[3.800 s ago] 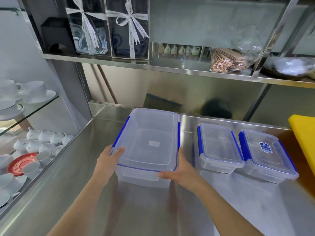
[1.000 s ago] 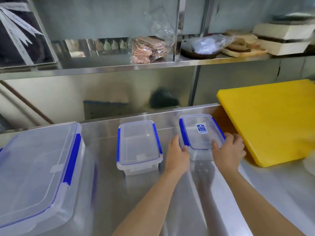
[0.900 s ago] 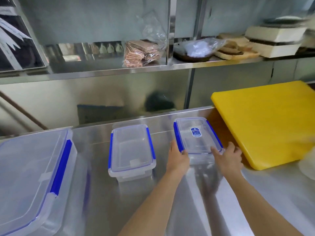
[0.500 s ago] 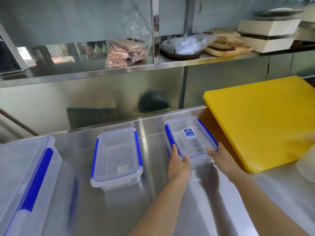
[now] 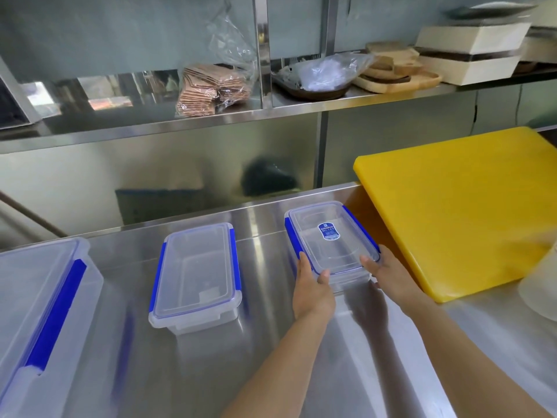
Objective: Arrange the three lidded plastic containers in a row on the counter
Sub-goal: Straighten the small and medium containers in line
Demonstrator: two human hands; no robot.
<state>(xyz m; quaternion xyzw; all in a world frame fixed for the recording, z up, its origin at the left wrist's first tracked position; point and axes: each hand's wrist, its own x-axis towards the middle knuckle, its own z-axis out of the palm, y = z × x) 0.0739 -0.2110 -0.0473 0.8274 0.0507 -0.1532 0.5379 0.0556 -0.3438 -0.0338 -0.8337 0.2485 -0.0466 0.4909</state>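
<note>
Both-handed grip: the small clear lidded plastic container with blue clips and a blue label (image 5: 331,239) is held at its near corners by left hand (image 5: 312,289) and right hand (image 5: 388,274), far right on the steel counter (image 5: 271,342), just beside the yellow cutting board (image 5: 458,206). A medium clear blue-clipped container (image 5: 196,274) sits mid-row; a large clear blue-clipped container (image 5: 39,312) is seen left. Row judged nearly complete; final alignment and release remain.

Commercial kitchen: steel counter (image 5: 271,342), yellow cutting board (image 5: 461,206)

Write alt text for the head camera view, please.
Both hands, left hand and right hand, grip the near end of a labelled container on a steel counter, beside a yellow board. Two more lidded containers, middle container and large container, sit leftward.
</note>
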